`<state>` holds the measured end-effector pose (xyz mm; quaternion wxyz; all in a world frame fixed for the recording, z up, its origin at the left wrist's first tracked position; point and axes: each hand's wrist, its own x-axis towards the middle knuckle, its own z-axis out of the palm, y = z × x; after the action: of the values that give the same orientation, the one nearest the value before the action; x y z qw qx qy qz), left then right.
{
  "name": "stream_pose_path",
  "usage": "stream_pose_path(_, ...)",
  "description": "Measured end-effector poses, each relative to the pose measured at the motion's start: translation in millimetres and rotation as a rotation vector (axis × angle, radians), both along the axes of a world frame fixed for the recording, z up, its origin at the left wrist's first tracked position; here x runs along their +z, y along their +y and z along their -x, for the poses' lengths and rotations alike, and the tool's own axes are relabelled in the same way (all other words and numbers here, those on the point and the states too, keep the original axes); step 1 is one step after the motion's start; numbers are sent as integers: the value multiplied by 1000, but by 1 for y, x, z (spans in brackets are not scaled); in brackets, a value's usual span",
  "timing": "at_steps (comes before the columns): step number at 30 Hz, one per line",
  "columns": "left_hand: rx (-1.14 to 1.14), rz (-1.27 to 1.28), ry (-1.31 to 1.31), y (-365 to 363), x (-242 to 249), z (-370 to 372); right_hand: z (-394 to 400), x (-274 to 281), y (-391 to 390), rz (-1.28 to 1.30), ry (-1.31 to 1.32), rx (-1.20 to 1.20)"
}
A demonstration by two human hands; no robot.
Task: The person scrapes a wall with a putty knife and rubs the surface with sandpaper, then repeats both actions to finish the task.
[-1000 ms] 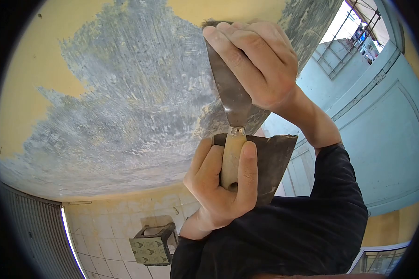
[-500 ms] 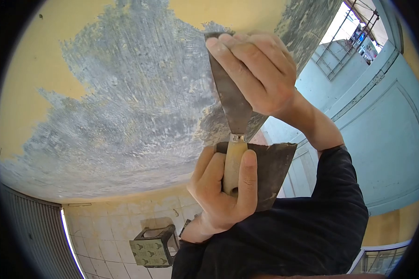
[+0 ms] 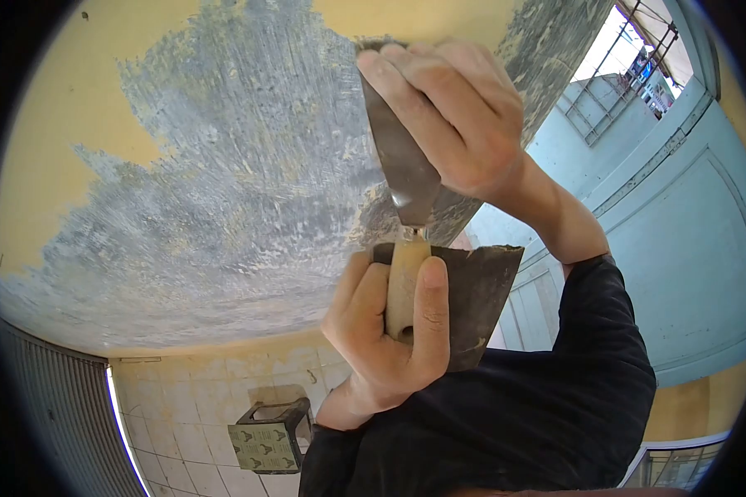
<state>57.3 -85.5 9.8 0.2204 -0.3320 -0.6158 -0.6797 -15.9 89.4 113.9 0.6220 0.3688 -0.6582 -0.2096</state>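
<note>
Two bare hands hold a steel scraper with a pale wooden handle [image 3: 404, 282] up at a yellow wall with a mottled grey patch [image 3: 224, 174].
Lower left, a dark stool [image 3: 265, 447] bears a greenish panel printed with dark horned-head shapes; its lettering is too small to read. The left hand [image 3: 381, 335] has its grip closed around the handle, thumb extended along it; a broad dark blade [image 3: 485, 302] sits behind that thumb. The right hand [image 3: 464, 116] is raised higher, wrist bent, fingers laid across the scraper's steel face near its wide end; its thumb is hidden, so whether that grip pinches cannot be told.
</note>
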Motion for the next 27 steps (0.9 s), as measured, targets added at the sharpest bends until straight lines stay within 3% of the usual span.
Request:
stream_pose_path(3, -7, -22, -13, 1, 1, 1, 9, -11, 10, -46, 95, 22)
stream_pose_path(10, -6, 6, -5, -3, 4, 0, 5, 0, 0, 2, -12, 5)
stream_pose_path(13, -2, -29, -33, 2, 3, 0, 15, -4, 1, -40, 117, 42)
stream_pose_path(18, 11, -14, -62, -4, 9, 2, 5, 3, -8, 36, -24, -10)
stream_pose_path(27, 18, 143, -132, 5, -26, -10, -27, -50, 15, 141, -79, -126)
